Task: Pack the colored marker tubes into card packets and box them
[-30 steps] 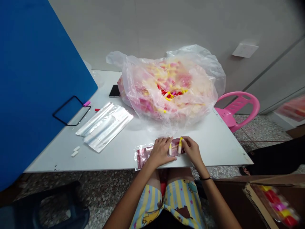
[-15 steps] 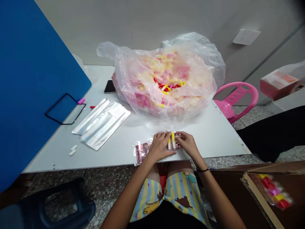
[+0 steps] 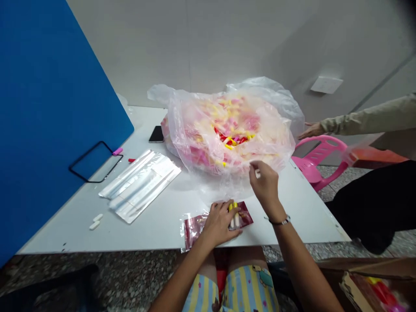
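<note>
Now the right hand [image 3: 264,185] is lifting clear of the maroon foil pouch [image 3: 195,232], its fingers [image 3: 254,165] pinching a small white piece [image 3: 258,173] near the plastic bag [image 3: 269,97], while the left hand [image 3: 219,224] is holding yellow-and-white tubes [image 3: 235,221] down on the pouch.

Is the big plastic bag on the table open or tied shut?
Open: the clear plastic bag gapes at the top, with red and yellow pieces showing in its mouth.

Fingers of the right hand [image 3: 264,186] are hiding most of a small white piece [image 3: 258,174], the left hand [image 3: 219,225] is covering much of a maroon foil pouch [image 3: 195,230], and the picture's bottom edge is cutting off a blurred cardboard box [image 3: 360,291].
</note>
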A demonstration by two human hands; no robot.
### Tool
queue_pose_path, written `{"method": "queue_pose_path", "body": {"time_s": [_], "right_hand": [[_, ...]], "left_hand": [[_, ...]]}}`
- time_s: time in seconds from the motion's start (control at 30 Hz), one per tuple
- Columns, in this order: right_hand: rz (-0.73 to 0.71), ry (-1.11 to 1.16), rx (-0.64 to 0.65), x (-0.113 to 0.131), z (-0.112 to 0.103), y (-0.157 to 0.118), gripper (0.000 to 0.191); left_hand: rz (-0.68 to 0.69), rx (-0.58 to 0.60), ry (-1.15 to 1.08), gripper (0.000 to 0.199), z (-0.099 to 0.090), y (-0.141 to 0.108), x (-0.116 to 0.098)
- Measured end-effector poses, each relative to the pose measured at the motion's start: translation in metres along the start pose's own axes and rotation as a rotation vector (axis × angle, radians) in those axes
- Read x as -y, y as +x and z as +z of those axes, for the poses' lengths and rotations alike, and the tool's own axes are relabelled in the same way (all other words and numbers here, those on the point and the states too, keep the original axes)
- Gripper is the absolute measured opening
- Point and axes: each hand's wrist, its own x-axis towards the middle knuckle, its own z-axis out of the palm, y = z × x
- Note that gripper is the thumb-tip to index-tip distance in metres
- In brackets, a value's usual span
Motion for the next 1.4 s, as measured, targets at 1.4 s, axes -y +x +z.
{"method": "queue_pose_path", "body": {"time_s": [1.4], "right_hand": [[0.434, 0.460, 0.464, -0.036, 0.018, -0.116, 0.039]], "left_hand": [[0.041, -0.062, -0.043, 0.098, 0.009, 0.003, 0.004]]}}
